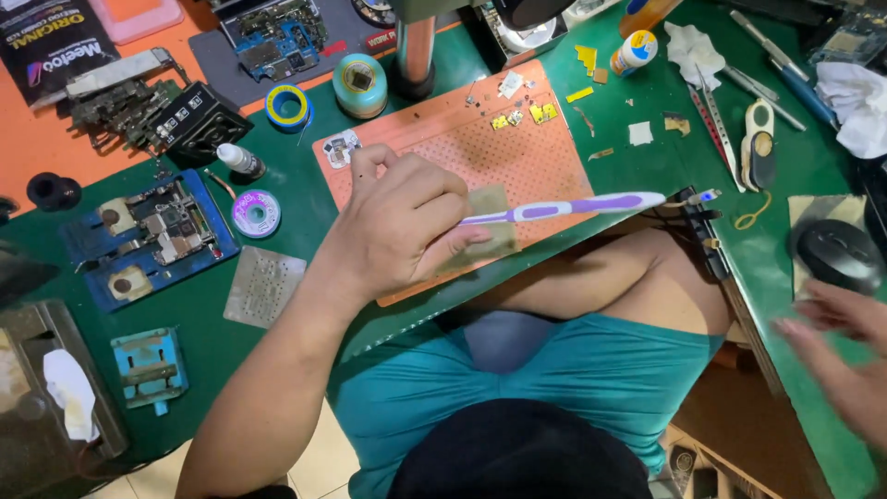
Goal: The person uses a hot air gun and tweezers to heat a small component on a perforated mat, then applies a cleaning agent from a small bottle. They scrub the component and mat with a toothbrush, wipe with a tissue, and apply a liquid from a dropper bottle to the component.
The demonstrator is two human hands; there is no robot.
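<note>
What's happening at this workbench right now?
A person sits at a cluttered green bench. Their left hand holds a purple and white toothbrush by the handle, above an orange perforated mat. Their right hand, blurred, is at the bench's right edge, just below a black computer mouse. Circuit boards in blue holders, tape rolls and tweezers lie around.

1. Two hands: the left hand (402,226) and the right hand (845,356).
2. One purple-and-white toothbrush (564,208).
3. One orange perforated mat (480,152).
4. Three tape or wire rolls: blue-yellow (288,106), teal (359,83), small spool (256,213).
5. One black computer mouse (839,254).
6. Two blue board holders (148,236) (150,367).
7. One metal stencil (265,286).
</note>
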